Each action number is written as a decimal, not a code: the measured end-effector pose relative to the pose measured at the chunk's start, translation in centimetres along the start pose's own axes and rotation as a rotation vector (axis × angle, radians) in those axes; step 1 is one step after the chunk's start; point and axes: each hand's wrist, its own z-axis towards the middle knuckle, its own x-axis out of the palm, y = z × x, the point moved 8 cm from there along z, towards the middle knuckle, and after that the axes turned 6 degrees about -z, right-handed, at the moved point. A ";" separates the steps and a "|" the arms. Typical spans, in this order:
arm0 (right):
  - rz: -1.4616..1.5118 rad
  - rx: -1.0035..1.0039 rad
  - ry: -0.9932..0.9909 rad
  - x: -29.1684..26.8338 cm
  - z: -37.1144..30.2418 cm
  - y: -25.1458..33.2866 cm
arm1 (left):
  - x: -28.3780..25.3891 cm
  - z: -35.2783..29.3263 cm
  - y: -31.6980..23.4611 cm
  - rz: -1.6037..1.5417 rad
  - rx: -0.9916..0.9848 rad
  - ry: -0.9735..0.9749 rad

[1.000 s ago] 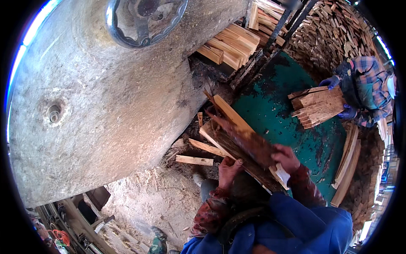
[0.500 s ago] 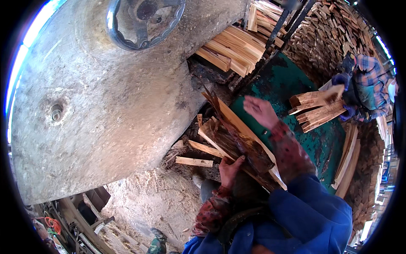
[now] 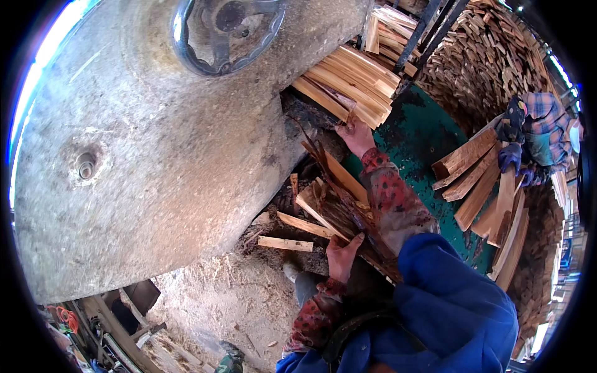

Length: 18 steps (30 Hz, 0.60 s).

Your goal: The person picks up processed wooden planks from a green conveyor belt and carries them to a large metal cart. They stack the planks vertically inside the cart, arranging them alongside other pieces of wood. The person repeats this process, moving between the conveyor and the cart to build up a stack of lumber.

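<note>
My left hand (image 3: 342, 258) is closed on the lower part of a rough bark-edged wooden slab (image 3: 323, 204) that slants across my lap, thumb on top. Dark loose bark strips (image 3: 349, 208) hang along the slab, and a paler board (image 3: 342, 173) lies beside it, partly behind my right sleeve. My right hand (image 3: 357, 137) reaches forward to a stack of sawn boards (image 3: 356, 78). Its fingers are bent around the near end of a board (image 3: 320, 98) at the stack's edge; the fingertips are partly hidden.
A large worn metal surface with a handwheel (image 3: 230, 18) fills the left. Short offcuts (image 3: 285, 243) lie by my knees, above sawdust (image 3: 217, 304). On the right, a co-worker's gloved hands (image 3: 510, 156) hold several boards over a green metal table (image 3: 423, 133). Piled wood (image 3: 485, 50) stands behind.
My right hand has moved forward from above the green table to the board stack, and its fingers have closed. My left hand stays on the slab. The co-worker's boards have fanned out and lowered.
</note>
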 end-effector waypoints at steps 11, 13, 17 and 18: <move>-0.365 -0.313 -0.135 1.6 2.7 1.4 | -0.2 -0.2 0.1 0.079 -0.018 -0.013; -0.384 -0.280 -0.048 3.2 4.3 1.1 | 0.0 -0.4 -0.1 0.021 -0.019 -0.032; -0.212 -0.302 -0.033 3.7 4.3 -0.6 | 0.9 -0.7 -0.9 -0.023 0.008 0.008; -0.172 -0.237 0.008 3.8 4.1 -1.5 | 1.0 -0.7 -0.9 -0.004 0.004 0.012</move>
